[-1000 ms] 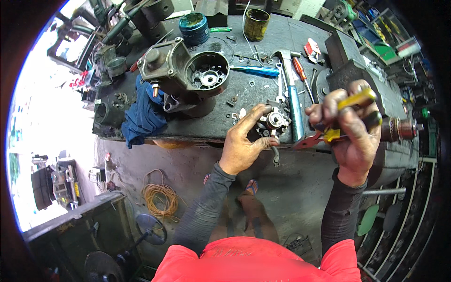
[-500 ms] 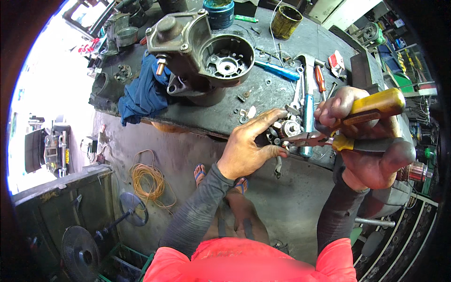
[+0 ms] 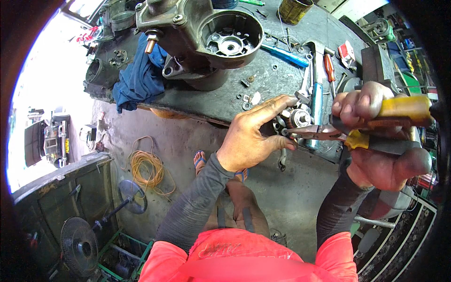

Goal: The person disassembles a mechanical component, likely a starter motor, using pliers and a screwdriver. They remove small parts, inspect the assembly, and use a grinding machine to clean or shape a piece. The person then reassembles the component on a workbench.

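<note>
My left hand (image 3: 249,136) grips a small metal assembly (image 3: 298,117) with a round hub and a short dark cable hanging below, at the workbench's front edge. My right hand (image 3: 376,160) holds pliers with yellow-and-black handles (image 3: 399,109), their jaws on a small part at the assembly's lower left, near my left thumb. A hammer (image 3: 317,94) lies just behind the assembly, beside wrenches (image 3: 305,80) and a red screwdriver (image 3: 330,68). Washers and small parts (image 3: 246,105) lie to the left of my fingertips.
On the bench (image 3: 202,103) stand a large metal housing (image 3: 167,28) and a yellow stained can (image 3: 296,14), with a blue cloth (image 3: 138,75) and a blue-handled tool (image 3: 286,55). An orange coiled cord (image 3: 148,174) lies on the floor; a dark panel (image 3: 56,197) stands at lower left.
My right hand has tilted the pliers and brought their jaws onto the assembly, handles shifting rightward. The view has moved, so the housing appears larger and higher.
</note>
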`<action>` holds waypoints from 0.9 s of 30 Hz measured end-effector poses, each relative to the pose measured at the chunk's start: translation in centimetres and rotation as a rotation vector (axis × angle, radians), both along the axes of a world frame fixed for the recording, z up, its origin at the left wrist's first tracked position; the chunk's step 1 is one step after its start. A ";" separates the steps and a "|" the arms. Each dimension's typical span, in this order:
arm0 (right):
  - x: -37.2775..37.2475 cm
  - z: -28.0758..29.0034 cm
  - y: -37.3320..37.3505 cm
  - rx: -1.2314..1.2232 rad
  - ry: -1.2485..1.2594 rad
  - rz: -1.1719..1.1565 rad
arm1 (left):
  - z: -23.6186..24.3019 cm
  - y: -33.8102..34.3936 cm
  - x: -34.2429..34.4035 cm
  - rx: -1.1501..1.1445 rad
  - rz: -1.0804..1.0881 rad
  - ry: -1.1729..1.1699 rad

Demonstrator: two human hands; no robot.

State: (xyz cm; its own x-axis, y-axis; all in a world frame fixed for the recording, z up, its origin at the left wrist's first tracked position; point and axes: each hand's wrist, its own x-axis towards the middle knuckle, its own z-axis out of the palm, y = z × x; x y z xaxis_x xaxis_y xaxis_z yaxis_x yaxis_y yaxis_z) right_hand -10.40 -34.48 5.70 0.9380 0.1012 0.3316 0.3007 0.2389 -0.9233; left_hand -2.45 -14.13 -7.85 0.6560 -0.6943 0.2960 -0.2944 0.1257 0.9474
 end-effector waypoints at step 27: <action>0.9 0.3 1.8 -0.126 -0.106 -0.045 | 0.8 0.1 0.3 0.063 0.001 0.013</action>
